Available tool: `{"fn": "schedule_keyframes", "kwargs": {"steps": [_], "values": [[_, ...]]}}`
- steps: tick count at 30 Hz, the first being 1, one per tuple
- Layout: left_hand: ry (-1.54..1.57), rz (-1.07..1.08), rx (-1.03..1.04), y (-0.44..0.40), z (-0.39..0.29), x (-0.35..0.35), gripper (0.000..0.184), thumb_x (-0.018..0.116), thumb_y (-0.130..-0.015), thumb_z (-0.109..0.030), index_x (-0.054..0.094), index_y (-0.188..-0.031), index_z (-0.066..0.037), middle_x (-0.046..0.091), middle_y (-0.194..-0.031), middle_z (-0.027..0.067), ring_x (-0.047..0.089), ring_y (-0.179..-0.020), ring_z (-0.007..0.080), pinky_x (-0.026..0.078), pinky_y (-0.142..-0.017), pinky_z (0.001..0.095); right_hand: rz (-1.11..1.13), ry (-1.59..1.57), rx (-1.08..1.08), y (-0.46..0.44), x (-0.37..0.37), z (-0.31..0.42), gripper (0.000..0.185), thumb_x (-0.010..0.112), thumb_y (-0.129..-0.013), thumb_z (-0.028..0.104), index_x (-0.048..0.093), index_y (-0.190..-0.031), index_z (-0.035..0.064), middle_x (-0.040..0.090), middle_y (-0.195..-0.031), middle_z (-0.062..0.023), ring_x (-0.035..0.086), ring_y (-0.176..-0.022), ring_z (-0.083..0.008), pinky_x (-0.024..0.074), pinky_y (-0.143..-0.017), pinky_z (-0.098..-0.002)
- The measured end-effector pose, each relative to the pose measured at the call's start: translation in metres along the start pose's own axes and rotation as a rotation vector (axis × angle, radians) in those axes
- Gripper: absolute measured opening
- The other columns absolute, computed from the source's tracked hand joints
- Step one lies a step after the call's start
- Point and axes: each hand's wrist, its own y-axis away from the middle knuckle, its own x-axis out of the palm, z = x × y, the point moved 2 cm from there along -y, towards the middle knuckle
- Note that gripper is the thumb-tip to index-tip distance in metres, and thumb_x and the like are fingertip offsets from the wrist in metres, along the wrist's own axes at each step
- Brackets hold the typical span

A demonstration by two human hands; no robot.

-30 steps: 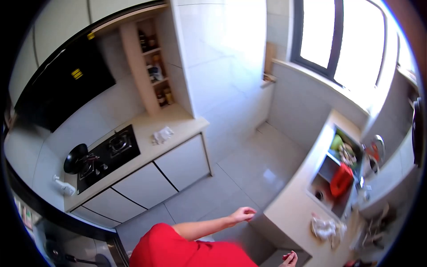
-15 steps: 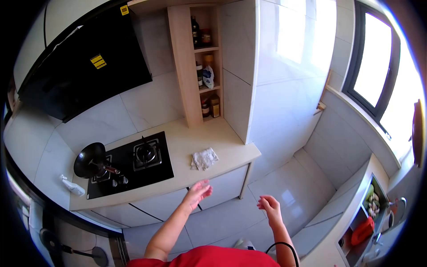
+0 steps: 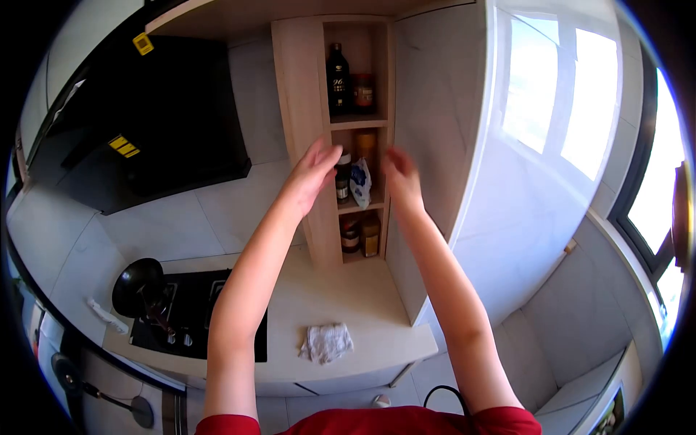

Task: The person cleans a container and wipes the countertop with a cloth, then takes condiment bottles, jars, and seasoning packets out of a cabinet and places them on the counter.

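Both arms reach up toward a narrow wooden shelf unit (image 3: 299, 138). My left hand (image 3: 313, 174) is open with its fingers apart, at the left edge of the middle compartment. At that compartment's right edge is my right hand (image 3: 402, 176), blurred, its finger shape unclear. Between them stand a dark jar (image 3: 343, 190), a white and blue bag (image 3: 360, 183) and an orange-lidded jar (image 3: 367, 145). The top compartment holds a black bottle (image 3: 337, 80) and a red-labelled jar (image 3: 363, 92). Two jars, one dark (image 3: 350, 235) and one yellowish (image 3: 370, 237), sit in the bottom one.
A crumpled cloth (image 3: 326, 343) lies on the counter (image 3: 283, 373). To the left are a black wok (image 3: 138, 288) on the gas stove (image 3: 192, 312) and a white spray bottle (image 3: 107, 316). A black range hood (image 3: 174, 123) hangs above, with a tall glossy panel (image 3: 507, 196) at the right.
The view has turned from the sink side to the shelf, which is now closer. Both hands have risen from low over the floor and counter edge to the middle compartment.
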Motion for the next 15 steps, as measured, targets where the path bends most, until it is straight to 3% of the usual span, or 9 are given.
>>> {"fn": "schedule_keyframes", "kwargs": {"steps": [3,5,6,8,12,14,15], "values": [[-0.041,-0.013,0.111,-0.085,-0.011,0.013,0.078,0.06,-0.089,-0.038,0.016,-0.147,-0.01,0.028,-0.148,0.0102,0.027,-0.136,0.0221,0.024,-0.109,0.0355,-0.084,-0.02,-0.063,-0.09,0.037,-0.005,0.038,0.052,-0.089,0.011,0.048,-0.124,-0.0025,0.057,-0.117,-0.0172,0.053,-0.113,-0.0265,0.0394,-0.095,-0.0331],[-0.005,-0.083,0.095,-0.131,-0.013,0.02,0.076,0.054,-0.09,-0.047,0.02,-0.146,-0.01,0.027,-0.148,0.0091,0.023,-0.137,0.0215,0.021,-0.109,0.0366,-0.185,0.154,-0.198,-0.146,0.05,-0.025,0.036,0.049,-0.089,0.009,0.047,-0.123,-0.0032,0.056,-0.116,-0.0221,0.053,-0.111,-0.0326,0.0403,-0.093,-0.0355],[-0.008,-0.088,0.095,-0.15,-0.012,0.022,0.076,0.054,-0.09,-0.047,0.02,-0.146,-0.01,0.027,-0.148,0.0091,0.023,-0.137,0.0215,0.021,-0.109,0.0366,-0.182,0.151,-0.197,-0.162,0.056,-0.027,0.036,0.049,-0.089,0.009,0.047,-0.123,-0.0032,0.056,-0.116,-0.0221,0.053,-0.111,-0.0326,0.0403,-0.093,-0.0355],[-0.1,-0.11,0.089,-0.182,-0.008,0.022,0.07,0.042,-0.093,-0.052,0.024,-0.145,-0.01,0.029,-0.148,0.0116,0.025,-0.136,0.0222,0.019,-0.11,0.0373,-0.066,0.244,-0.065,-0.186,0.069,-0.031,0.051,0.051,-0.091,0.02,0.037,-0.135,0.0004,0.05,-0.129,-0.0192,0.05,-0.116,-0.0288,0.0399,-0.095,-0.0342],[-0.095,-0.159,-0.008,-0.234,-0.002,0.027,0.065,0.034,-0.094,-0.053,0.032,-0.143,-0.01,0.031,-0.147,0.0115,0.027,-0.135,0.023,0.02,-0.109,0.0365,-0.03,0.43,-0.048,-0.236,0.088,-0.052,0.053,0.051,-0.091,0.025,0.037,-0.135,0.0002,0.052,-0.125,-0.0213,0.052,-0.115,-0.0316,0.042,-0.093,-0.0363],[-0.152,-0.172,-0.044,-0.243,-0.003,0.033,0.065,0.028,-0.094,-0.055,0.038,-0.139,-0.009,0.035,-0.145,0.0134,0.031,-0.134,0.0252,0.023,-0.108,0.0344,-0.069,0.256,-0.031,-0.245,0.089,-0.061,0.04,0.051,-0.09,0.025,0.047,-0.113,-0.0085,0.056,-0.111,-0.0293,0.055,-0.103,-0.0413,0.0439,-0.086,-0.0435],[-0.203,-0.169,0.043,-0.251,0.003,0.032,0.069,0.025,-0.094,-0.057,0.042,-0.136,-0.005,0.041,-0.14,0.0177,0.038,-0.129,0.0291,0.028,-0.105,0.034,-0.072,0.256,-0.032,-0.251,0.091,-0.068,0.04,0.051,-0.09,0.025,0.047,-0.113,-0.0085,0.056,-0.111,-0.0293,0.055,-0.103,-0.0413,0.0439,-0.086,-0.0435]]}}
